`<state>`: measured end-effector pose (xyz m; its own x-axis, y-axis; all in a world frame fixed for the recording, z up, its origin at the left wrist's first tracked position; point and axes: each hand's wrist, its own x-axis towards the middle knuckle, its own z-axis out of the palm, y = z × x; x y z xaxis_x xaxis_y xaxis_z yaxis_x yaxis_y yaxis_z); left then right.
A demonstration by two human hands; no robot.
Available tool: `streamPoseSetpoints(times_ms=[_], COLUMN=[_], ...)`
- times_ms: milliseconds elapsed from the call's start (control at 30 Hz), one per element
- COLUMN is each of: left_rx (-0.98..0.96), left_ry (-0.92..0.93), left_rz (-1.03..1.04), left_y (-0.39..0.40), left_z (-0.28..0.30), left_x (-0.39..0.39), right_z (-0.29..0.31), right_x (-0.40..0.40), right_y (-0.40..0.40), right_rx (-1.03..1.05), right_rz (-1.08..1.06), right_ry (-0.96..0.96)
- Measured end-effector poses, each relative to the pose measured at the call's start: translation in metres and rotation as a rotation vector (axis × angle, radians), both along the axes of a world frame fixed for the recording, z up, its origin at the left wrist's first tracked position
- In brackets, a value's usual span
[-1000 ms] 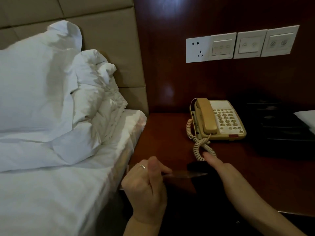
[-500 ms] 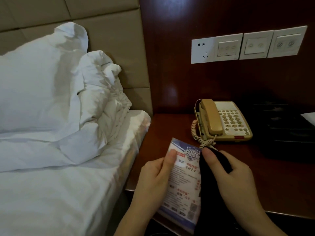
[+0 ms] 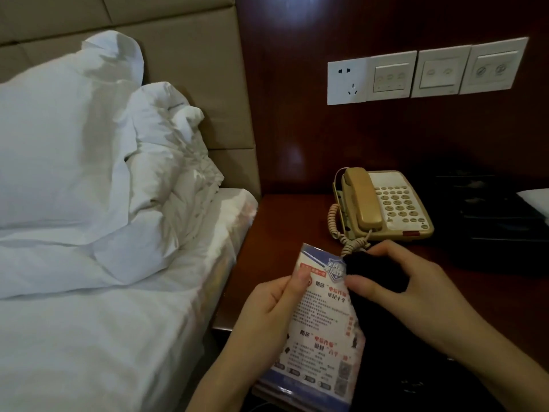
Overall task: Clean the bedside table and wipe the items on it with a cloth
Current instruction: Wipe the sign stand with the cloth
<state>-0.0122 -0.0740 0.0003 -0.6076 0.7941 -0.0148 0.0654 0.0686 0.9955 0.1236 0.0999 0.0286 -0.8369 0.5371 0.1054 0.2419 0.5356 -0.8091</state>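
While left hand (image 3: 267, 310) holds card (image 3: 323, 322), right hand (image 3: 416, 292) presses cloth (image 3: 374, 275) on it

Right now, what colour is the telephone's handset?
Tan handset, clearest in the head view.

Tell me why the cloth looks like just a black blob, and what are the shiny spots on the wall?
Head view: the room is dim, so the dark cloth in the right hand loses its folds against the dark red-brown wooden bedside table; the glossy dark wood wall panel mirrors a lamp as soft glare spots; the white pillows look brightest.
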Motion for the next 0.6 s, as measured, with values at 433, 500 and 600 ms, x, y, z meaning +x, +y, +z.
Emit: streamPoseSetpoints(times_ms=[433, 500, 600], left_rx=[-0.135, -0.131, -0.123], left_ry=[-0.020, -0.023, -0.033], left_rz=[-0.290, -0.259, -0.244], left_y=[-0.002, -0.001, 0.000], left_z=[-0.003, -0.003, -0.003], left_x=[0.009, 0.009, 0.006], right_z=[-0.014, -0.011, -0.003], right_x=[-0.010, -0.010, 0.000], right_y=[-0.014, -0.010, 0.003], right_rx=[-0.180, -0.198, -0.345], right_rz=[0.193, 0.202, 0.373], right_ry=[0.004, -0.036, -0.148])
